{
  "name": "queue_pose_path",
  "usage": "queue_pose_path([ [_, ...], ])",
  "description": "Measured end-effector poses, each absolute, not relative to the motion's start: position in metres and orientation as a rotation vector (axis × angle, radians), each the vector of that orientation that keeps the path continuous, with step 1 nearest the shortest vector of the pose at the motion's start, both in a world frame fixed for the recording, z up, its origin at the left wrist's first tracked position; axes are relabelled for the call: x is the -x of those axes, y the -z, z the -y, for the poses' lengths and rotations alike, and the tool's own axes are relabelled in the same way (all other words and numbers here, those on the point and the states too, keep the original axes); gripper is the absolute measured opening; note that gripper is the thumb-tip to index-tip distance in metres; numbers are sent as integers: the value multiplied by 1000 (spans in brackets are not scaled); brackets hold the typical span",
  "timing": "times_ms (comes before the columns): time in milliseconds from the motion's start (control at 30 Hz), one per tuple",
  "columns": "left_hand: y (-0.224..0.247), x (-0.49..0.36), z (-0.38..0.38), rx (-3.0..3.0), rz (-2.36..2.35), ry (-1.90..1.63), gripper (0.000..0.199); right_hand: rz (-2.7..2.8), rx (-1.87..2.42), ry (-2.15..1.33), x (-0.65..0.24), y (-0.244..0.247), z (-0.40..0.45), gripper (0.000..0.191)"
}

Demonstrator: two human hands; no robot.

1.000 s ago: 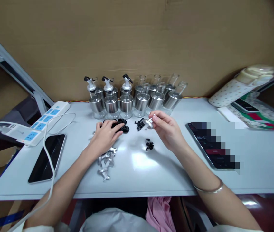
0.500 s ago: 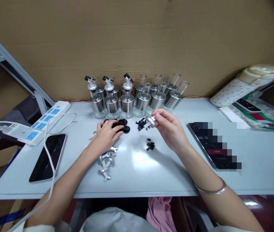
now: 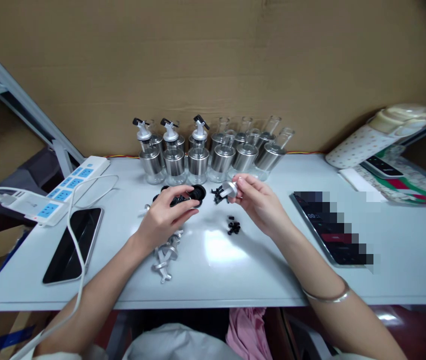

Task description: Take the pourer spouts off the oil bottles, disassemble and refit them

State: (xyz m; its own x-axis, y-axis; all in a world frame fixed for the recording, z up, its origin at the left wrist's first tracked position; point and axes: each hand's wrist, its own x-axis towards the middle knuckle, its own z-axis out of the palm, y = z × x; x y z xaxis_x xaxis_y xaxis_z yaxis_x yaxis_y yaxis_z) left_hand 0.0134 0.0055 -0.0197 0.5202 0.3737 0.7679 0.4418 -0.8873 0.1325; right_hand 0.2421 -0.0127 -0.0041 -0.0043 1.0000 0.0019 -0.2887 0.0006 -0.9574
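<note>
My left hand (image 3: pixel 169 212) is closed, thumb and fingers round a ribbed black stopper (image 3: pixel 198 193) with a wide rim, lifted a little over the pile of black stoppers (image 3: pixel 178 199). My right hand (image 3: pixel 256 202) pinches a silver pourer spout (image 3: pixel 230 189), its flange turned toward my left hand. Below my left hand lie several more silver spouts (image 3: pixel 163 262). Small black levers (image 3: pixel 219 194) lie behind the held spout. Nearer me is a little heap of short black caps (image 3: pixel 234 227).
Along the back stand glass bottles with steel sleeves (image 3: pixel 223 160), three topped with pourers (image 3: pixel 170 131). A power strip (image 3: pixel 68 185), white cable (image 3: pixel 73 235) and phone (image 3: pixel 73 245) are left; another phone (image 3: pixel 325 230) and a dotted flask (image 3: pixel 370 137) are right.
My left hand has picked a black stopper from the pile and moved slightly right. My right hand has shifted slightly left and turned the spout.
</note>
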Motion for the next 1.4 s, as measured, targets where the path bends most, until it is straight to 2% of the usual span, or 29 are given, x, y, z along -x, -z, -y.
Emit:
queue_pose_path([
  [200, 14, -20, 8, 2663, 536, 1433, 9, 970, 929, -1532, -233, 5, 16, 30],
  [467, 12, -24, 18, 2657, 465, 1476, 7, 1097, 848, -1622, -231, 5, 21, 25],
  [633, 11, -25, 19, 2656, 525, 1511, 4, 1110, 836, -1622, -230, 3, 24, 26],
  [1000, 13, -29, 20, 2640, 641, 1660, 21, 1288, 827, -1519, -232, 5, 25, 23],
  [1133, 16, -30, 23, 2652, 622, 1790, 16, 1353, 758, -1540, -236, 7, 25, 21],
  [1400, 17, -30, 26, 2650, 607, 1765, 14, 1364, 763, -1554, -238, 5, 25, 22],
])
